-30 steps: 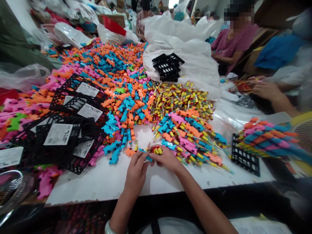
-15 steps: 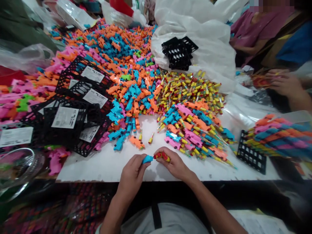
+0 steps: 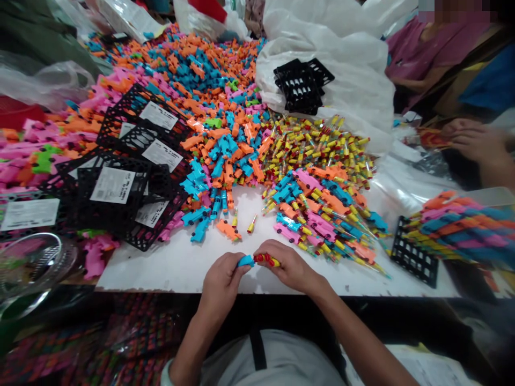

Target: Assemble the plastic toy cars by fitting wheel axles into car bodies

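Observation:
My left hand (image 3: 223,276) is closed on a small blue toy car (image 3: 245,261), pinched between thumb and fingers. Right beside it, my right hand (image 3: 288,265) grips several small yellow tubes with red ends (image 3: 266,259). The red end of one tube meets the near end of the blue car, or almost; I cannot tell whether they are joined. Just beyond my hands lie an orange toy car (image 3: 228,230) and a single yellow-ended clear tube (image 3: 251,224). To the right is a pile of toy cars with tubes fitted to them (image 3: 317,214).
Loose toy cars (image 3: 225,145) heap across the table, beside a pile of yellow tubes (image 3: 317,145). Black plastic racks (image 3: 108,187) with labels lie left. A filled rack (image 3: 414,252) stands at right. A clear basket (image 3: 32,268) sits front left. Another person's hands (image 3: 478,139) are at far right.
The view has shifted slightly, so the table's contents appear a little to the right and higher. My hands keep the blue car and the tubes close together, with hardly any other change.

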